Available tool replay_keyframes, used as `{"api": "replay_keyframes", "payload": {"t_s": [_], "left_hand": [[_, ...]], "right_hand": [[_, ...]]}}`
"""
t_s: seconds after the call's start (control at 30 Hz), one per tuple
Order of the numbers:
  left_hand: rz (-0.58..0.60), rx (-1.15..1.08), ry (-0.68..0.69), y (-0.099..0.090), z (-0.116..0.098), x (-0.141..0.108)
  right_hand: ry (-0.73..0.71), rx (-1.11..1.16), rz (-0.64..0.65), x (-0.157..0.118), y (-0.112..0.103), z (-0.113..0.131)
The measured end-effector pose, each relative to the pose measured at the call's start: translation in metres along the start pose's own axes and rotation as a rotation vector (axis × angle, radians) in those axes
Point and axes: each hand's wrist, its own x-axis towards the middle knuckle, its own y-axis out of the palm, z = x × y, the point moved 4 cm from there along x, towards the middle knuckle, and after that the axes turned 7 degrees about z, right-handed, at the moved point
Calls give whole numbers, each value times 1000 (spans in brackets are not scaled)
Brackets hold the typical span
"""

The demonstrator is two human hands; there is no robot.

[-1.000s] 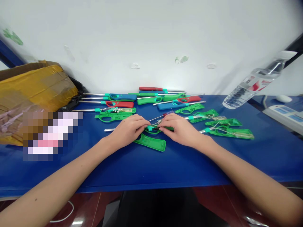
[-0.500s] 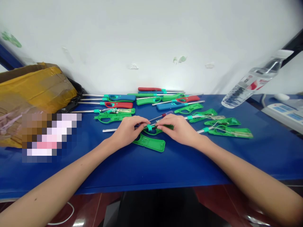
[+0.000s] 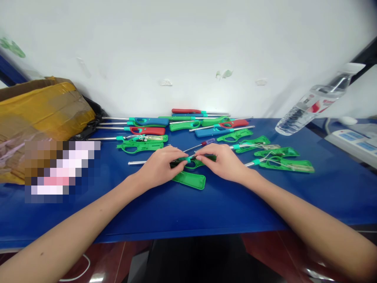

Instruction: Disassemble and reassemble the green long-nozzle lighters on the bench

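Note:
Over the middle of the blue table, my left hand (image 3: 160, 165) pinches a small teal lighter trigger (image 3: 189, 159) between thumb and forefinger. Close on its right, my right hand (image 3: 219, 159) has its fingertips pressed together at the lighter's inner parts; what exactly they grip is too small to make out. Under the fingers lies an open green lighter handle half (image 3: 196, 163), partly hidden. Its metal tube (image 3: 137, 162) sticks out left of my left hand. A loose green handle cover (image 3: 191, 180) lies inside up just in front. Behind the hands rests a screwdriver (image 3: 208, 142).
Red, blue and green stick lighters (image 3: 151, 122) lie along the wall. Opened green lighters (image 3: 287, 164) lie at the right, another (image 3: 141, 147) at the left. A taped cardboard box (image 3: 44, 114) stands left; a water bottle (image 3: 312, 104) and a white device (image 3: 353, 139) are right.
My left hand has shifted slightly right, its fingertips now covering more of the teal trigger and the loose cover's left end. The right hand has barely moved.

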Motion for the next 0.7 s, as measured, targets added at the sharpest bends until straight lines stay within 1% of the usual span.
{"api": "replay_keyframes", "payload": {"t_s": [0.17,0.37,0.57,0.7], "left_hand": [[2,-4,-4,0,0,0],[-27,-31,-24,0,-1,1],[-36,-48,-64,0,-2,1],[-26,-39,-67,1,-1,1]], "right_hand": [[21,50,-14,0,-1,-1],[38,148,-22,0,0,2],[100,316,-87,-1,0,-2],[81,271,-105,-1,0,-2]]}}
